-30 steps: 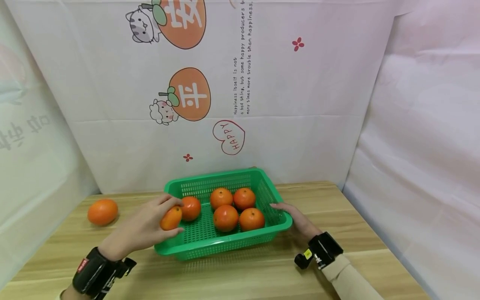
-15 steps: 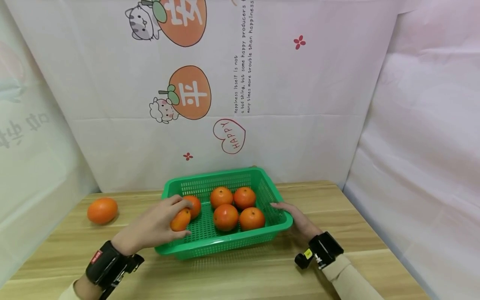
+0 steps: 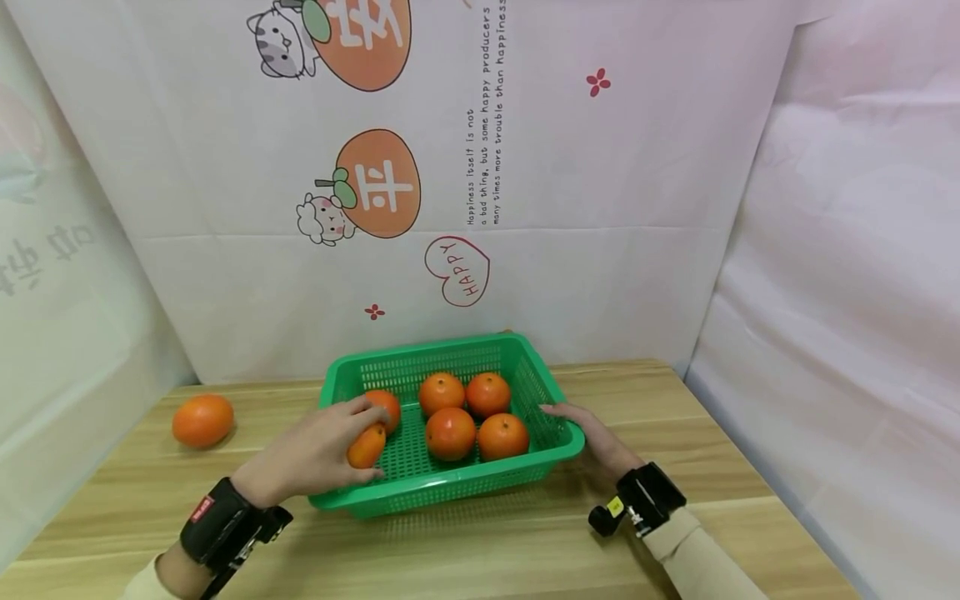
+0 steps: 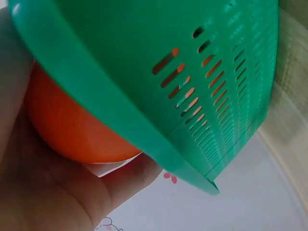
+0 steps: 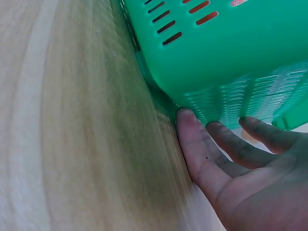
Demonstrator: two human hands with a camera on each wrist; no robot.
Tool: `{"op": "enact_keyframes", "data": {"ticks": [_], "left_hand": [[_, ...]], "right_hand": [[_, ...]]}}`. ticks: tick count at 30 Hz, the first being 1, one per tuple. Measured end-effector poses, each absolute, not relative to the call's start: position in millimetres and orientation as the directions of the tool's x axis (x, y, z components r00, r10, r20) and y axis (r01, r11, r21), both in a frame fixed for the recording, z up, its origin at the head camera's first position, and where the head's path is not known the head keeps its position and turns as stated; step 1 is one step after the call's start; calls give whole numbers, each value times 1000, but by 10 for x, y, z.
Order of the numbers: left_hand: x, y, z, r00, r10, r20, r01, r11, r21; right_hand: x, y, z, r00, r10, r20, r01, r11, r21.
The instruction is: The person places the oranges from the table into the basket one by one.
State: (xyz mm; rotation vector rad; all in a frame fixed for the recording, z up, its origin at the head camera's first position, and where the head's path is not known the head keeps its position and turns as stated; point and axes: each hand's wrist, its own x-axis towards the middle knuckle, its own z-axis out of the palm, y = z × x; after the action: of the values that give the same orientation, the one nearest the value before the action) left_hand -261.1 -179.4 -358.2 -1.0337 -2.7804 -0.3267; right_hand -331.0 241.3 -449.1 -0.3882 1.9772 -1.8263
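Note:
My left hand (image 3: 330,446) holds an orange (image 3: 367,447) low inside the left end of the green plastic basket (image 3: 420,492). In the left wrist view that orange (image 4: 79,127) lies against the palm, partly hidden behind the basket's rim (image 4: 96,86). Just beyond the held fruit is another orange (image 3: 384,408), partly covered by my fingers. Several more oranges (image 3: 451,433) sit grouped toward the basket's right side. My right hand (image 3: 596,437) grips the basket's right end, thumb over the rim; in the right wrist view its fingers (image 5: 192,144) touch the perforated outer wall.
A loose orange (image 3: 203,421) lies on the wooden table (image 3: 480,550) left of the basket. A printed white cloth (image 3: 570,275) hangs behind the table, and plain white cloth (image 3: 847,317) hangs on the right.
My left hand has carried its orange rightward and slightly down, from above the basket's left edge to inside it. The right hand stays on the basket.

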Motion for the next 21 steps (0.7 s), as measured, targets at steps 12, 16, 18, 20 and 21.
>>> {"op": "enact_keyframes", "data": {"ticks": [12,16,18,20,21], "left_hand": [[-2652,-1766,-3613,-737,657,160,676,718,165],[-2693,-1765,-3628,-729,673,127,685,714,146],[-2706,-1766,-3632,-728,678,107,686,715,134],[-2717,-1763,-3627,-722,686,89,691,711,130],[-2722,-1759,-3621,-719,690,84,695,708,128]], "right_hand": [[-3311,2422,-4497,-881,-461,-109,57,125,-991],[-3306,2418,-4501,-883,-457,-111,59,127,-990],[-3303,2411,-4499,-880,-461,-114,61,129,-990],[-3303,2406,-4494,-876,-470,-113,60,127,-990],[-3304,2405,-4491,-874,-473,-113,61,123,-991]]}}
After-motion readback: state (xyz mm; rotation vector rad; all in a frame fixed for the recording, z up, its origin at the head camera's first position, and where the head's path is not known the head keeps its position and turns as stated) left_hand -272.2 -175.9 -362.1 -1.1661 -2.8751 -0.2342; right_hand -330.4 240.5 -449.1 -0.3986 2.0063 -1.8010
